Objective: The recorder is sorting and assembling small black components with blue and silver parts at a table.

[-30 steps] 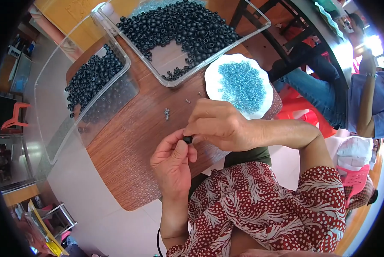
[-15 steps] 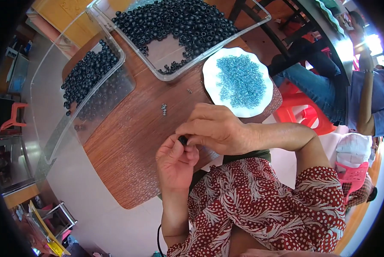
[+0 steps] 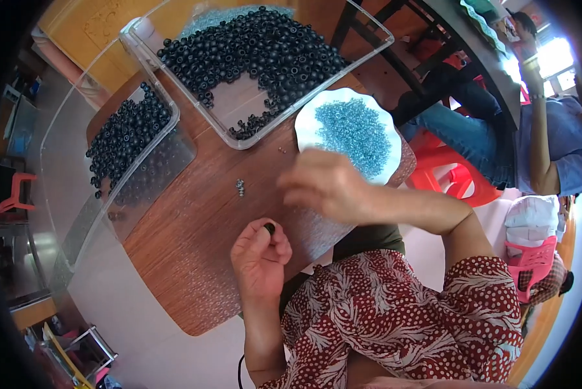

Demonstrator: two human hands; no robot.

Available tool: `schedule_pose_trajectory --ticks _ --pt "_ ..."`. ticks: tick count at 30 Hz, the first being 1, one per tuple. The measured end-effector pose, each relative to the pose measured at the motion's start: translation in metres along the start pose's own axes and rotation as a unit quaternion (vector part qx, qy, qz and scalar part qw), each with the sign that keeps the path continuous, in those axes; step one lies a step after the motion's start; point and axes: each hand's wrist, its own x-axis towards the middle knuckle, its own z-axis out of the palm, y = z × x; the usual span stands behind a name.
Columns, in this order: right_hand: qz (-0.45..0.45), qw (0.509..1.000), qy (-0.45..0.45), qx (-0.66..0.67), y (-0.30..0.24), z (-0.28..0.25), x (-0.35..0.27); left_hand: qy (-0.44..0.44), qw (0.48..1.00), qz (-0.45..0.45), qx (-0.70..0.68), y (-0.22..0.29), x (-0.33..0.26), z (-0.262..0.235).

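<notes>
My left hand (image 3: 258,262) pinches a small black round piece (image 3: 269,228) between thumb and fingers, above the near part of the wooden table (image 3: 180,259). My right hand (image 3: 330,185) is apart from it, smeared by motion, near the lower left rim of a white scalloped plate (image 3: 394,146). Whether its fingers hold anything does not show. On the plate lies a heap of tiny clear bluish pieces (image 3: 356,133). A few small metallic-looking pieces (image 3: 240,188) lie in a short row on the table, just beyond my left hand.
A clear plastic bin (image 3: 245,142) at the far side holds many black round pieces with holes. A second clear bin (image 3: 138,162) on the left holds more. To the right are a red stool (image 3: 437,172), a dark table (image 3: 508,91) and a seated person in jeans (image 3: 463,133).
My right hand has let go of the black piece and moved up and away from my left hand. My left hand keeps the piece. The whole view has shifted slightly.
</notes>
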Motion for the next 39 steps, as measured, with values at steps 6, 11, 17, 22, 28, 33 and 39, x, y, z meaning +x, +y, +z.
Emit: schedule_pose_trajectory --ticks 6,11,17,22,28,33,39 --pt "-0.043 0.950 -0.045 -0.306 0.035 -0.003 0.029 -0.009 0.999 0.034 0.037 0.005 0.006 -0.004" --pt "-0.107 0.889 -0.127 -0.427 0.043 0.014 0.026 -0.020 0.998 0.043 0.035 0.006 0.005 -0.004" --pt "-0.101 0.888 -0.143 -0.425 0.039 0.021 0.027 -0.013 0.998 0.046 0.040 0.004 0.007 -0.006" --pt "-0.074 0.967 -0.080 -0.232 0.015 0.014 0.024 -0.032 0.998 0.052 0.032 0.004 0.006 -0.009" --pt "0.069 0.989 -0.078 0.107 -0.014 0.002 0.021 -0.045 0.998 0.032 0.017 0.003 0.006 -0.010" --pt "0.108 0.970 -0.030 0.214 -0.023 0.010 0.007 -0.047 0.998 0.027 -0.011 -0.001 0.005 -0.009" --pt "0.062 0.981 -0.006 0.181 -0.023 0.016 0.002 -0.043 0.998 0.048 -0.014 -0.004 0.004 -0.007"
